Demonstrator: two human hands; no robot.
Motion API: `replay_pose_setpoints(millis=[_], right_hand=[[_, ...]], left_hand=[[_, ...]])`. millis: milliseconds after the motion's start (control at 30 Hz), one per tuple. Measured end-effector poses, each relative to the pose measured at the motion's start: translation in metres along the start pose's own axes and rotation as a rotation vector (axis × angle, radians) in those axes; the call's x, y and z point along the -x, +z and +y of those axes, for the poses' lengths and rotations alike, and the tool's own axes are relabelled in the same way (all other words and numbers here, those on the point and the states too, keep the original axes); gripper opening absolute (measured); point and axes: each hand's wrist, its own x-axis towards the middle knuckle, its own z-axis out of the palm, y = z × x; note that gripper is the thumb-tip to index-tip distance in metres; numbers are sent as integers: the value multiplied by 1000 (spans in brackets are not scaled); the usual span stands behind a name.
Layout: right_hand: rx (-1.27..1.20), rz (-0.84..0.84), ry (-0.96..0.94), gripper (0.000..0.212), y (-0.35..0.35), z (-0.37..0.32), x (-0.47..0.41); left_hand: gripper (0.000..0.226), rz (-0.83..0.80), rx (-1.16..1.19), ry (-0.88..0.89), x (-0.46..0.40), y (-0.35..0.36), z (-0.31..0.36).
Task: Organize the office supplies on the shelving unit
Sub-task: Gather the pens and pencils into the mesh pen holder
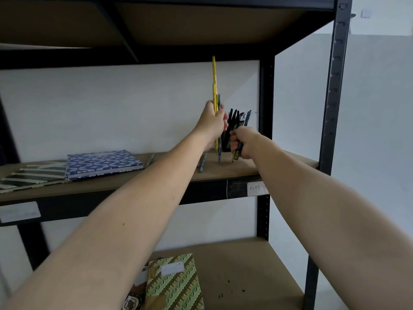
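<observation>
Nearest me, on the lower board, lies a green patterned notebook (pixel 176 285), and past it both my forearms reach up to the middle shelf (pixel 223 173). My left hand (pixel 213 125) is curled tight round a bunch of pencils topped by a long yellow ruler (pixel 214 79), held upright with the tips just above the board; my right hand (pixel 242 142) is clenched on a smaller bundle of pens and pencils (pixel 237 151), points down. Just behind my knuckles stands the black pen holder (pixel 225 139), already crowded with dark pens, near the rear post. I judge the risk is here: pushing 2 fistfuls into a cup that full could tip it or spill loose sticks, and the tall ruler could lever the lot over. 2 stray pencils, 1 (pixel 202 163) under my left wrist and 1 (pixel 150 159) by the books, lie on the board. The supplies look thin, hard and slippery, mostly blue-patterned. Further left, a blue patterned notebook (pixel 102 163) overlaps a striped black and cream one (pixel 33 175)
</observation>
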Motion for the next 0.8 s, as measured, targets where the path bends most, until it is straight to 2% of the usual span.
replay_pose_setpoints(millis=[133, 167, 233, 300, 433, 500, 633, 733, 800], right_hand=[[7, -27, -102, 24, 2, -1, 0], [12, -38, -127, 28, 2, -1, 0], [44, -65, -171, 55, 4, -4, -2], [95, -96, -210, 80, 5, -7, 0], [241, -118, -261, 100, 11, -14, 8], [259, -118, -282, 94, 14, -14, 13], [335, -89, -395, 41, 18, -10, 18], [366, -85, -424, 35, 23, -11, 13], [369, -72, -413, 38, 26, -13, 13]], left_hand=[[13, -86, -126, -98, 9, -3, -32], [11, -93, -145, -122, 9, -6, -35], [8, -112, -187, -148, 7, -11, -36], [16, -160, -257, -156, 6, -12, -33], [31, -246, -383, -120, 9, -5, -22], [40, -256, -454, -100, 7, -2, -22], [51, -205, -484, -128, 2, -1, -28], [51, -257, -411, -138, 7, -7, -23], [38, -294, -282, -230, 10, -17, -18]])
